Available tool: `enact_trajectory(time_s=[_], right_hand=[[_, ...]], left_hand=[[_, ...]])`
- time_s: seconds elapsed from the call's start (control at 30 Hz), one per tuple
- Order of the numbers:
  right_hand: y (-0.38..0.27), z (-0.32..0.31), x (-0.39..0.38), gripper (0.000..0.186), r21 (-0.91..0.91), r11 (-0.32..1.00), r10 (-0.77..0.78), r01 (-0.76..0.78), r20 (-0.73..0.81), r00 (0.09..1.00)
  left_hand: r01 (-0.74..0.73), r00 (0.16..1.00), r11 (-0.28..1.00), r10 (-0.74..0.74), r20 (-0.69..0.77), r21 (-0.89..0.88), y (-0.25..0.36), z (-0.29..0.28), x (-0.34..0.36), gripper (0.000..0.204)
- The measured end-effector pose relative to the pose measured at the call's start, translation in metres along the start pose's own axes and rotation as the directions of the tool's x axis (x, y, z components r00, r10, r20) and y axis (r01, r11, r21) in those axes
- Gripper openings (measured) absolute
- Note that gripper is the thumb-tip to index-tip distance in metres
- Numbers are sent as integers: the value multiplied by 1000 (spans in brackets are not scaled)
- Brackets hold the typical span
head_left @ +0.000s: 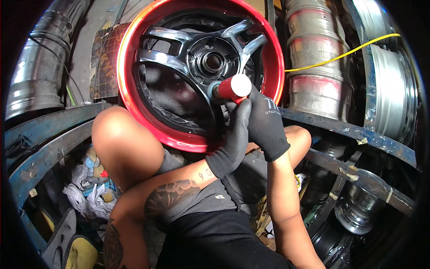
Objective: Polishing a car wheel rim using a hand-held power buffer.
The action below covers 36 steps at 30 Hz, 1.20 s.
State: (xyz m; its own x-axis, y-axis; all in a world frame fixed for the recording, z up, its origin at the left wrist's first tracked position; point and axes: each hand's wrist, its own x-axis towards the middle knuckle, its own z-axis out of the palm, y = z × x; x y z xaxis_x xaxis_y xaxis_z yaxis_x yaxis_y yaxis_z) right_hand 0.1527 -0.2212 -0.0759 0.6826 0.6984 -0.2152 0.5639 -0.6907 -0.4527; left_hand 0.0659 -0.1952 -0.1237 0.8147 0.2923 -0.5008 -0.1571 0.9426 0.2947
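Note:
A wheel rim (133,121) with a glossy red lip, black recesses and shiny polished spokes lies in front of my knees. Both my hands wear black work gloves. My left hand (233,139) and my right hand (265,123) are closed together around a small red power sander (230,91) with a white round end. Its pale blue-grey pad (212,91) meets the lower spoke just below the hub (212,62). Much of the tool's handle is hidden inside my gloves.
Stacked metal rim barrels (313,58) stand at right, crossed by a yellow hose (345,56). Another metal barrel (38,67) is at left. Worn blue metal beams (345,127) border the work spot. Plastic bags (92,197) lie low on the left; a chrome rim (356,210) sits low right.

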Motion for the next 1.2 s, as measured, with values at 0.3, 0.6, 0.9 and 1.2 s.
enact_trajectory(time_s=[0.3,0.6,0.9,1.2], right_hand=[[-7,1,16,38,-44,999,5,-4,25,1000],[-9,6,20,37,-15,1000,11,-11,34,999],[-10,8,17,37,69,997,-38,39,-23,999],[4,-1,3,39,-97,989,99,-111,-122,988]], left_hand=[[-33,999,987,29,-26,-157,2,0,15,48],[-10,1000,990,6,-29,-137,18,6,5,49],[-112,993,980,106,-44,-162,13,5,10,40],[-36,992,992,20,126,121,-4,-4,35,37]])
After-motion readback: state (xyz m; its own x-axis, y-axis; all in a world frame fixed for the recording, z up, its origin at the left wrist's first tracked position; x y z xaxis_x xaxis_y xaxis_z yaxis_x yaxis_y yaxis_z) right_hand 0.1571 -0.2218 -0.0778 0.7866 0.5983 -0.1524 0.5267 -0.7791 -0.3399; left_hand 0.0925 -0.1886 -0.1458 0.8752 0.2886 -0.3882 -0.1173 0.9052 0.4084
